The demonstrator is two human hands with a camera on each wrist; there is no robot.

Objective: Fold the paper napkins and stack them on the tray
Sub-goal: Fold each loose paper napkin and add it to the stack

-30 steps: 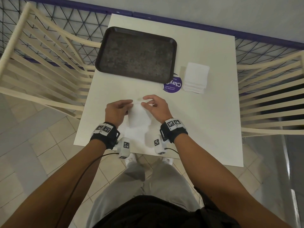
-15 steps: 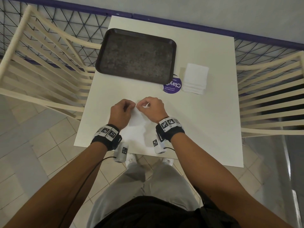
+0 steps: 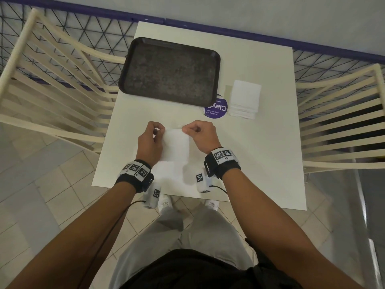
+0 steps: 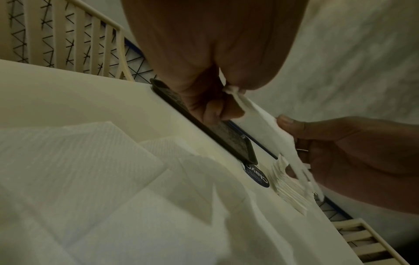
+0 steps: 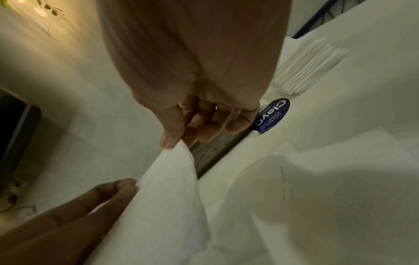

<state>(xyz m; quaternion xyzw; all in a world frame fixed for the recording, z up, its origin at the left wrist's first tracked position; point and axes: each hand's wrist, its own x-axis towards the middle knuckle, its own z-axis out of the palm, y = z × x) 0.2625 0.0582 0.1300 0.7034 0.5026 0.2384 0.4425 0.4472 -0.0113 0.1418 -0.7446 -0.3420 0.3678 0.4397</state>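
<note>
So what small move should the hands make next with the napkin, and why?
Probably bring the pinched far edge toward the body and lay it on the near edge, to make the fold. Left hand and right hand each pinch a far corner of the napkin, lifted off the table, while the tray holds no napkin yet.

Cafeteria, serving tray [image 3: 169, 71], pantry-clean sticker [image 3: 216, 109]

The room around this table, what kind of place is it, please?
Probably a café or canteen seating area. A dark serving tray and a stack of paper napkins sit on a small white table, with slatted chairs on both sides.
</note>
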